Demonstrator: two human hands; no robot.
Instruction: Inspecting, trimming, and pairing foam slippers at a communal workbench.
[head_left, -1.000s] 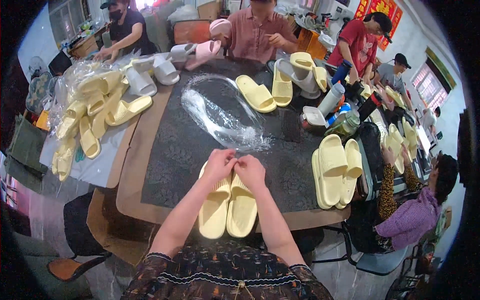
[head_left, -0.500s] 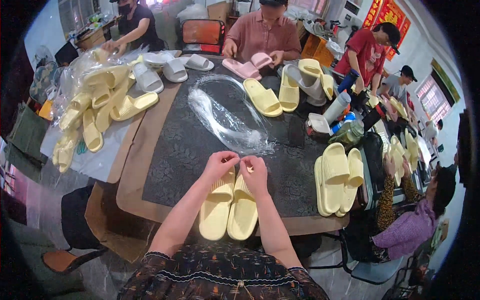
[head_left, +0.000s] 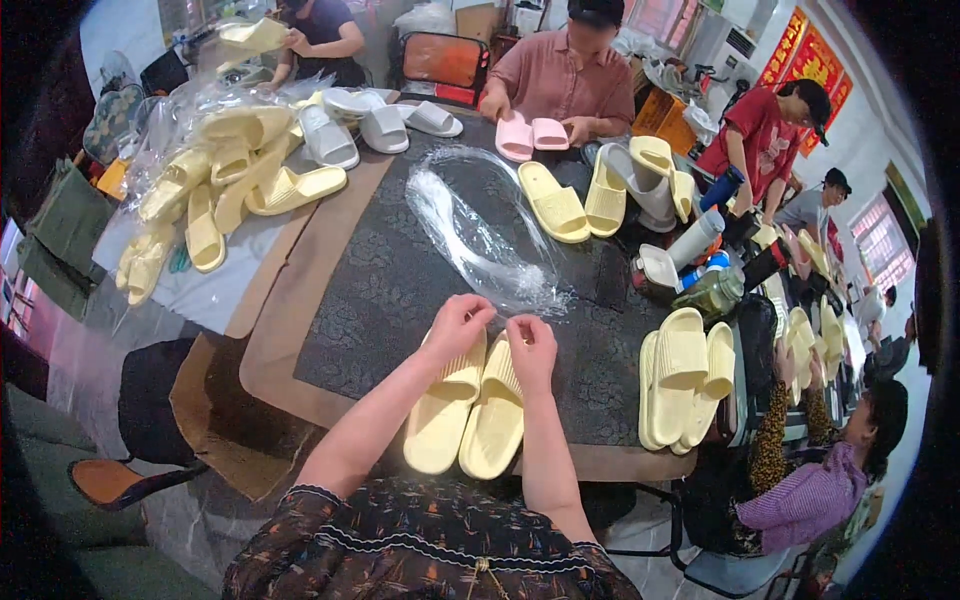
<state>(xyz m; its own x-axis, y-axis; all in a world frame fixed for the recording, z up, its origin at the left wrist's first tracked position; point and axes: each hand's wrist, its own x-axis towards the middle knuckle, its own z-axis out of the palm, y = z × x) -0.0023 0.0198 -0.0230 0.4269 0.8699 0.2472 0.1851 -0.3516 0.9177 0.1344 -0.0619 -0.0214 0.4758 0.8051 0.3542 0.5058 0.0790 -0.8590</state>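
A pair of pale yellow slide slippers lies side by side at the table's near edge, heels toward me: the left slipper (head_left: 433,432) and the right slipper (head_left: 490,432). Over the toe of the left one, my left hand (head_left: 462,325) is closed with fingertips pinched. My right hand (head_left: 533,350), also closed in a pinch, sits at the toe of the right one. Whatever the fingertips hold is too small to make out. Just beyond both hands, crumpled clear plastic film (head_left: 480,245) lies on the dark table mat (head_left: 360,300).
More yellow slippers (head_left: 685,380) are stacked to my right. Bottles (head_left: 697,238) and a jar (head_left: 712,290) stand behind them. Yellow and grey slippers with plastic bags form a pile (head_left: 230,165) at left. Across the table a co-worker handles pink slippers (head_left: 530,137); other people work around.
My hands have moved slightly apart, still pinched. Across the table, the co-worker has turned the pink slippers side by side. At far left, another person now holds up a yellow slipper.
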